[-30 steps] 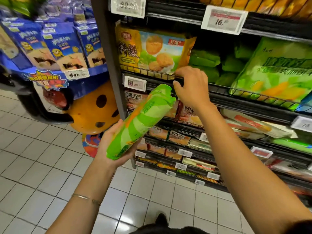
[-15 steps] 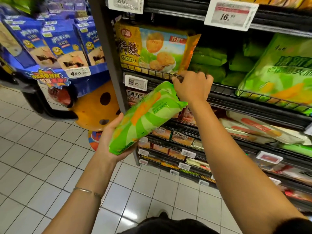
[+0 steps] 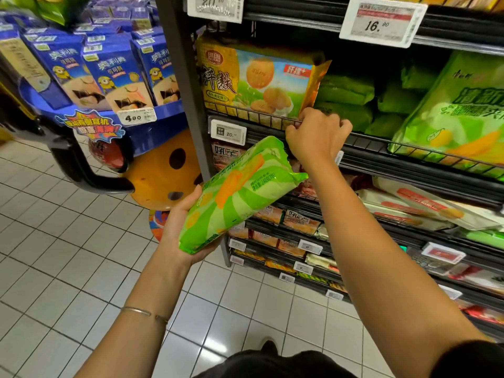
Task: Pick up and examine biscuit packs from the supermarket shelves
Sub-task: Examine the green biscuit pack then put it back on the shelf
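Observation:
My left hand grips the lower end of a long green biscuit pack with orange and yellow print; the pack tilts up to the right, in front of the shelves. My right hand reaches to the wire rail of the shelf and its fingers curl at the lower right corner of a yellow biscuit pack that stands behind the rail. Whether the fingers hold the pack's corner or the rail is unclear.
Green biscuit packs fill the shelf to the right of the yellow one, with a big green bag further right. Lower shelves carry more packs. On the left stands a blue display of boxes over a tiled floor.
My right hand rose from the shelf edge up to the corner of the yellow pack. My left hand turned the green pack so that more of its printed face shows.

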Available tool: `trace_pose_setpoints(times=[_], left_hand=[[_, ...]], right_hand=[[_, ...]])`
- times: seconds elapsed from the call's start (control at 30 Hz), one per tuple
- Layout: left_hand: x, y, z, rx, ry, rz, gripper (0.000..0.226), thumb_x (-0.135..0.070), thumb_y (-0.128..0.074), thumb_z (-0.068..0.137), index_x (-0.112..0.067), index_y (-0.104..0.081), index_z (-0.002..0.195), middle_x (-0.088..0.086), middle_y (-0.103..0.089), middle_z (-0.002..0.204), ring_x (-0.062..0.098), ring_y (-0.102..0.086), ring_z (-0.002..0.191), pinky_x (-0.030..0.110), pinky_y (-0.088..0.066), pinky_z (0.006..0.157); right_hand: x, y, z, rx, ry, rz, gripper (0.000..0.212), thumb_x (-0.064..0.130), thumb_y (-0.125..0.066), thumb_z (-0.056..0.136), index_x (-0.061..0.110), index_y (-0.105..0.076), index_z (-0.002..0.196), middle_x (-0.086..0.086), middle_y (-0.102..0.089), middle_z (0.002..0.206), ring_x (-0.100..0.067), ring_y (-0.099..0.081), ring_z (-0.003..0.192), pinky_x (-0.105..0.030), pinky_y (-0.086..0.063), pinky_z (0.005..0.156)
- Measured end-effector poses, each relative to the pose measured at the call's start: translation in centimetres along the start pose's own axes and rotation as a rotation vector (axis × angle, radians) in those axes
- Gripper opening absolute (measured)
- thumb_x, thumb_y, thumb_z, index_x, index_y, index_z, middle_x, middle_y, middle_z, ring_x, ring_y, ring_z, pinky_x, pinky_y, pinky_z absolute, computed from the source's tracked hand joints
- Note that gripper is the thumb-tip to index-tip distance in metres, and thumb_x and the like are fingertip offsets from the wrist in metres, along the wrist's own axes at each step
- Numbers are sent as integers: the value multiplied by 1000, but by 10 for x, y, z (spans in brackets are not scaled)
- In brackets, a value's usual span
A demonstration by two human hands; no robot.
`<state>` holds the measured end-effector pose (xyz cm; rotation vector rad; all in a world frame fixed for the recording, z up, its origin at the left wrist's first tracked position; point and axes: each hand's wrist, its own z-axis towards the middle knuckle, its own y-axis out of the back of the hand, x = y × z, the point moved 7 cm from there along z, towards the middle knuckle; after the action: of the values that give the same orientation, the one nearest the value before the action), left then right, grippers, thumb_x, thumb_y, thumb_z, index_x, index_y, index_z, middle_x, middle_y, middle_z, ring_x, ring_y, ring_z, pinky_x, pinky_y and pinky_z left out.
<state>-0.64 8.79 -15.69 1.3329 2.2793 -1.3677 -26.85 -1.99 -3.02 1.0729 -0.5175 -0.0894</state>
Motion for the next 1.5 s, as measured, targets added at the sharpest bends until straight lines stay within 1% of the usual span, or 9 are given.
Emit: trace_pose_setpoints(times=[0.23,0.4,0.53,0.6,0.73,1.07,1.23,1.4,1.5], left_hand=[[-2,-4,-6,64,-43,-13,37,-45,-69,94,-17,-85,77,6,-80,93,26,-79,77,36,-65,65],[-9,-2,-11,112,-63,8,34,-40,-70,93,-16,-80,116,14,-76,123,36,-77,103,50,-64,72],[-8,-7,-17,211,-85,116,43,-41,-73,88,-16,-77,123,17,-69,134,39,-70,117,53,-62,81],[-5,-8,-24,272,-87,182,48,-42,-81,82,-19,-77,124,17,-69,135,38,-69,120,52,-62,83],[4,1,-39,313,-94,223,38,-43,-71,91,-21,-78,121,14,-71,133,35,-70,120,48,-62,83],[65,46,-60,194,72,209,63,-60,-31,107,-28,-85,102,8,-78,119,28,-76,106,43,-64,72],[96,52,-75,199,153,225,64,-64,-33,105,-20,-74,127,13,-75,124,32,-75,107,45,-64,72],[110,21,-109,562,105,309,54,-62,-49,101,-35,-55,147,12,-58,150,42,-48,142,63,-41,110],[127,2,-120,472,-85,631,81,-55,-77,83,-37,-44,154,3,-65,140,26,-60,132,42,-53,97]], right_hand=[[-5,9,-12,49,19,-45,30,45,-68,93,23,-74,113,-7,-68,121,-34,-51,129,-54,-14,125],[-37,41,-69,-131,-42,630,26,36,-67,92,23,-74,113,0,-67,118,-22,-57,120,-35,-42,105],[-36,7,-125,577,-349,1201,33,46,-72,83,25,-72,109,3,-79,98,-13,-76,86,-36,-59,75],[-36,-6,-151,723,-405,1237,49,39,-77,88,16,-61,129,-4,-79,108,-21,-78,94,-37,-61,72],[-49,-9,-186,648,-495,1367,44,17,-72,95,10,-57,136,-14,-76,119,-30,-76,103,-38,-62,74],[-94,-7,-281,515,-811,1434,48,31,-51,107,0,-54,143,-23,-65,137,-40,-62,128,-59,-47,110],[-110,11,-320,624,-779,1389,42,41,-59,101,13,-69,131,-16,-72,129,-35,-69,119,-50,-59,95],[-120,20,-355,733,-889,1452,45,44,-74,89,16,-74,124,-14,-76,118,-33,-76,104,-47,-62,84],[-107,19,-381,844,-1049,1638,36,41,-66,88,11,-73,107,-12,-73,92,-26,-74,72,-32,-60,60]])
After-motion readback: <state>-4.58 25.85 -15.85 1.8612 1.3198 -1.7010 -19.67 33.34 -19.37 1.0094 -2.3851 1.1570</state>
